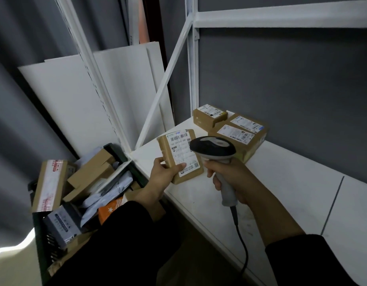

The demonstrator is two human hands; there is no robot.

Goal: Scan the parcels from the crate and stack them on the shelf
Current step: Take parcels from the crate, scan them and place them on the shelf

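My left hand (162, 174) grips a small brown cardboard parcel (179, 155) by its lower left corner, its white barcode label facing up, above the front left of the white shelf (281, 182). My right hand (230, 176) holds a grey and black corded barcode scanner (212, 149), whose head sits just right of the label. Three labelled brown parcels lie at the shelf's back corner: a small one (209, 116) and two larger ones (247, 123) (238, 139). The dark green crate (40, 244) at lower left holds several boxes and mailer bags.
White shelf uprights and a diagonal brace (164, 79) stand between crate and shelf. An upper shelf beam (281, 16) runs above. White boards (75, 96) lean on the grey wall behind the crate. The scanner cable (243, 250) hangs off the shelf's front edge.
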